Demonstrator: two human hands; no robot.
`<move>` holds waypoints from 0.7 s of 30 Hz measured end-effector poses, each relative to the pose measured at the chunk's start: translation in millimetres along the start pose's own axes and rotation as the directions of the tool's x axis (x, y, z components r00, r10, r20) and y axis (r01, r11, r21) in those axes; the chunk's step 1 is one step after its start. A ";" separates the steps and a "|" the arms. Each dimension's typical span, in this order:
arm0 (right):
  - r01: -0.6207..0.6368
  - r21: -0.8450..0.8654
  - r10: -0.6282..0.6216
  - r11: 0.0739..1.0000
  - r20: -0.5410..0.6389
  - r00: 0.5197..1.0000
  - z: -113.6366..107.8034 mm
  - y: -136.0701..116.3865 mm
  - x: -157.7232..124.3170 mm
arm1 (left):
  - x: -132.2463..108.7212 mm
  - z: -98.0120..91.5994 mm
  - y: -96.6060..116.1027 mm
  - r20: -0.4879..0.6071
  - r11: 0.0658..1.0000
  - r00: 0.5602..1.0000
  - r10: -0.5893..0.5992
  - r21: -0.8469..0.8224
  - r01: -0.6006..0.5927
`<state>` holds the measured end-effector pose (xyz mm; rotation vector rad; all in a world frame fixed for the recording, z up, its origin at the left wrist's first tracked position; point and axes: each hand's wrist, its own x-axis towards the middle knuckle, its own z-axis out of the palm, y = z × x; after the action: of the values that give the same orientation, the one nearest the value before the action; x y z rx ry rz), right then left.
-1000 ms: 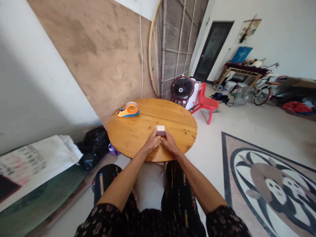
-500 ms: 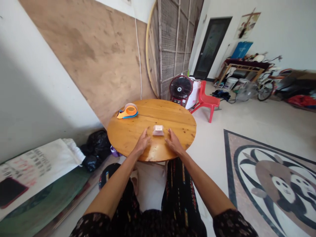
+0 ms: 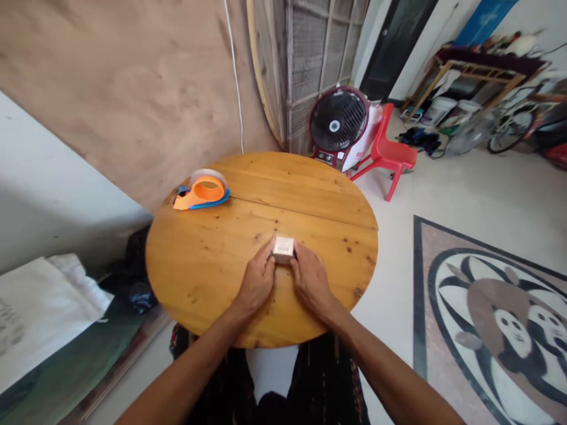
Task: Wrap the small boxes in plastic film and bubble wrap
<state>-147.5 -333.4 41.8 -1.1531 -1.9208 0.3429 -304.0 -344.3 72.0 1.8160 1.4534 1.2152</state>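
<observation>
A small pale box (image 3: 283,245) with fine print on its top is on the round wooden table (image 3: 266,321), near the middle. My left hand (image 3: 260,268) presses against its left end, fingers closed together. On the opposite end, my right hand (image 3: 309,270) grips it the same way. The print is too small to read, and both ends of the box are hidden by my fingers. Farther back on the left of the table lies an orange and blue tape dispenser (image 3: 204,190) with a roll of tape in it.
Behind the table stand a dark red fan-like heater (image 3: 339,121) and a red plastic chair (image 3: 390,150). A white sack (image 3: 48,313) lies low on the left. Brown board (image 3: 133,106) leans against the wall. Panda-patterned floor tiles (image 3: 500,313) spread to the right.
Both hands have moved inward from beside the box and closed on its two ends. The view has come nearer and tilted down, so the table looks larger.
</observation>
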 end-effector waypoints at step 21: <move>0.168 -0.015 -0.166 0.986 0.103 0.981 -30.3 15.7 -14.0 | -12.9 -24.3 1.8 -0.025 0.991 0.999 0.021 0.131 -0.017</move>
<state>-111.6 -341.9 43.4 -0.9973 -2.0993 0.2929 -324.7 -360.3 80.6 1.9100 1.5669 1.1822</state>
